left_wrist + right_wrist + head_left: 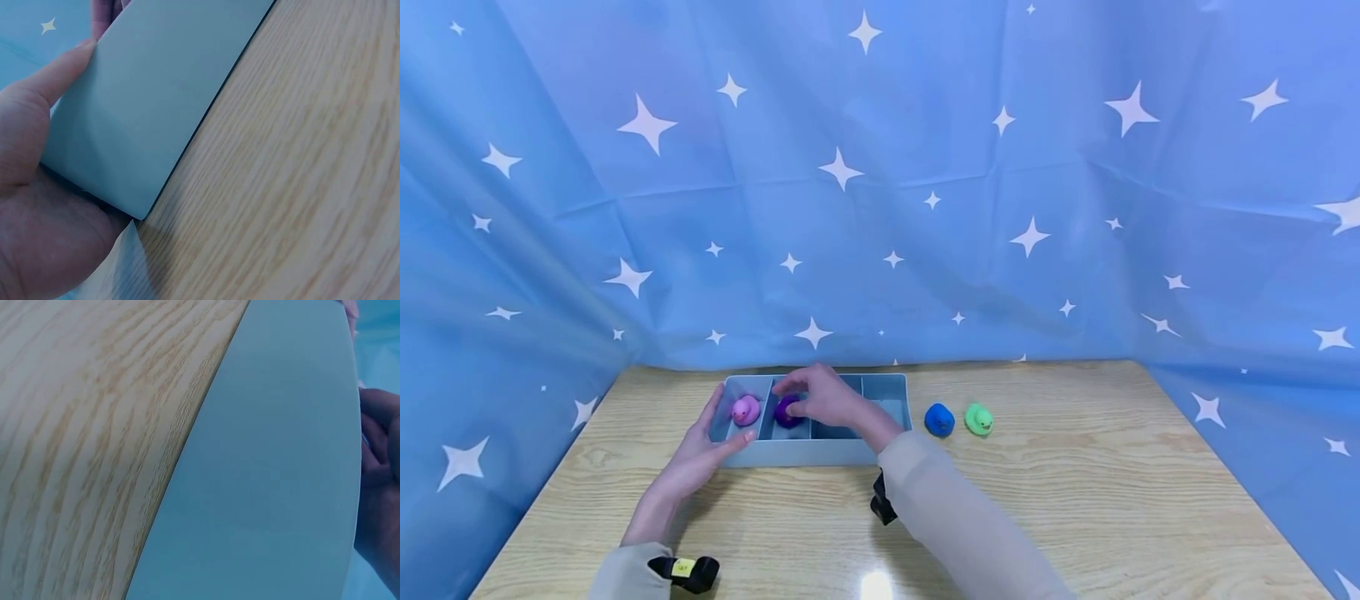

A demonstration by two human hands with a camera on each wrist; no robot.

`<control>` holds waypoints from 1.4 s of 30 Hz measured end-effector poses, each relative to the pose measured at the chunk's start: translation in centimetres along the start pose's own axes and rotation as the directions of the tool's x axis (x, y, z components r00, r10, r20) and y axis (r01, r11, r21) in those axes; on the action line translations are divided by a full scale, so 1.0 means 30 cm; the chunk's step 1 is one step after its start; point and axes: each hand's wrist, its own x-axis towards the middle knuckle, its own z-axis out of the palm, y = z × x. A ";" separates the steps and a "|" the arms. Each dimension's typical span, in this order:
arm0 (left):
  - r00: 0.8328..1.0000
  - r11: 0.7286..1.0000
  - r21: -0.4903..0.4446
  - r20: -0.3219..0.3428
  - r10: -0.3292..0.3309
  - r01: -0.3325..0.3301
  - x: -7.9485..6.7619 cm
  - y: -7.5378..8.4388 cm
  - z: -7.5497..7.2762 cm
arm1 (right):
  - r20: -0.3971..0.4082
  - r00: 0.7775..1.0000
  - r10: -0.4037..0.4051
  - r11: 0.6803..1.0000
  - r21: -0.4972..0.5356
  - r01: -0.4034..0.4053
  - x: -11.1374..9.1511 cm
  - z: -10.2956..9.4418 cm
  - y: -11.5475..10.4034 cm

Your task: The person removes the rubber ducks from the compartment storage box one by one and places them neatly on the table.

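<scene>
A light blue divided box [812, 452] sits at the back of the table, left of the middle. My left hand [696, 458] grips its left end, thumb at the front rim and fingers along the side. In the left wrist view, that hand [37, 162] wraps the box's corner. A pink rubber duck [746, 410] lies in the leftmost compartment. In the compartment beside it, my right hand [831, 400] pinches a purple rubber duck [786, 412], partly hidden by the thumb. The right wrist view shows curled fingers [375, 437] behind the box's front wall [262, 456].
Right of the box, a blue rubber duck [939, 420] and a green rubber duck [979, 419] stand on the wooden table [1075, 500]. A blue curtain with white stars [925, 225] hangs behind the table and along both sides.
</scene>
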 end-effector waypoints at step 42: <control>1.000 1.000 0.019 -0.016 -0.006 0.006 0.006 -0.005 0.002 | 0.068 0.995 -0.070 0.940 -0.330 0.089 0.057 0.037 0.036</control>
